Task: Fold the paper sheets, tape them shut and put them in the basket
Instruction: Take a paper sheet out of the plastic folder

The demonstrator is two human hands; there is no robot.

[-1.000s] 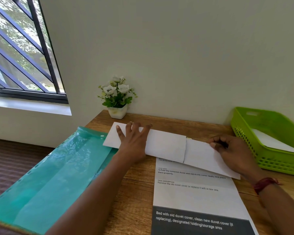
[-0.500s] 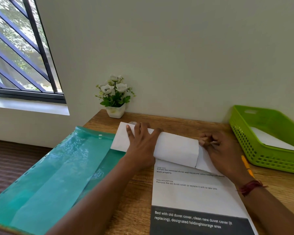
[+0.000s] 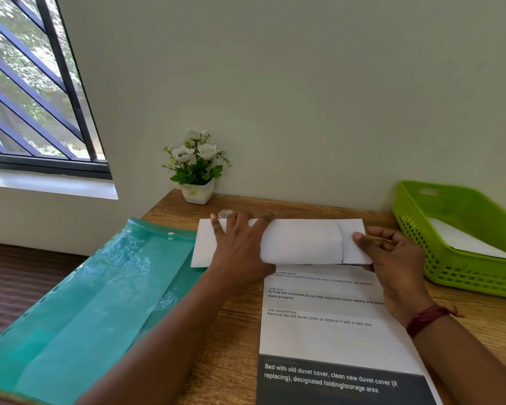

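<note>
A white folded paper sheet [image 3: 301, 242] lies across the wooden desk [image 3: 237, 340], its right flap turned over the middle. My left hand [image 3: 240, 244] lies flat on its left half with fingers spread. My right hand [image 3: 392, 255] grips the right end of the fold, thumb on top and fingers curled underneath. A thin yellow stick, perhaps a pencil, shows between its fingers. The green basket [image 3: 415, 229] stands at the right with a white sheet [image 3: 465, 241] inside. A tape roll [image 3: 225, 213] peeks out just beyond my left fingertips.
A printed instruction sheet [image 3: 327, 331] lies under and in front of the folded paper. A teal plastic folder [image 3: 94, 302] covers the desk's left side and hangs over its edge. A small white flower pot [image 3: 197, 171] stands against the wall.
The right flap has been folded over toward the middle and the paper now lies squarer to the wall. My right hand moved from the flap's far edge to the folded right end.
</note>
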